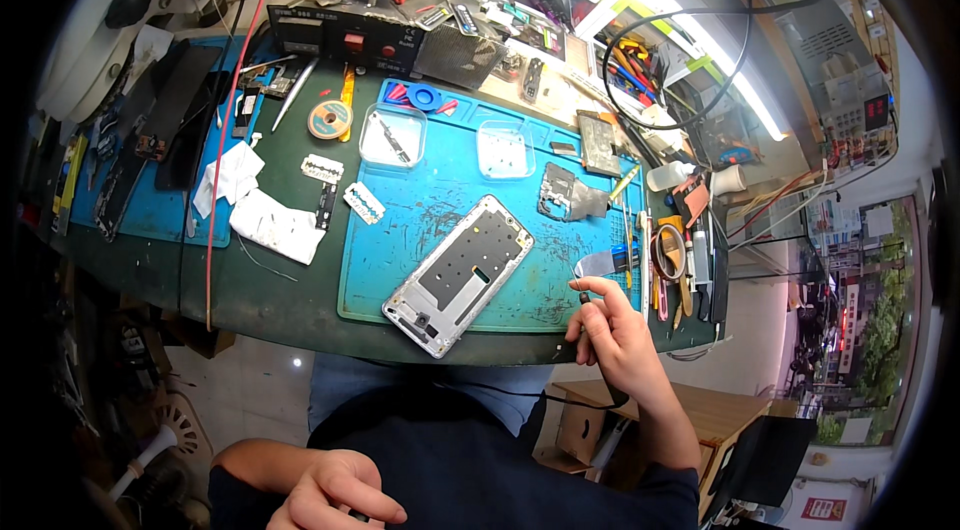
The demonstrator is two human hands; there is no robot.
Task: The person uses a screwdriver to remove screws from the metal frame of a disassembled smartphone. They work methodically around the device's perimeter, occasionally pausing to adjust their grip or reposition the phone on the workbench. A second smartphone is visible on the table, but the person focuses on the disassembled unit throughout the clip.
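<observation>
The right hand (612, 332) hangs over the near right edge of the table (280, 290), its fingers (600, 295) curled tight around a thin black-handled tool (598, 350) whose cable trails off below the table edge. Just left of it, a silver phone frame (460, 275) lies tilted on the blue work mat (440, 200), near the mat's front edge. The left hand (335, 500) sits low, off the table near the lap, fingers loosely curled and holding nothing visible.

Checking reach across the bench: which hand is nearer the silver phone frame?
Right. The right hand is just beside the phone frame; the left hand is low, off the mat.
</observation>
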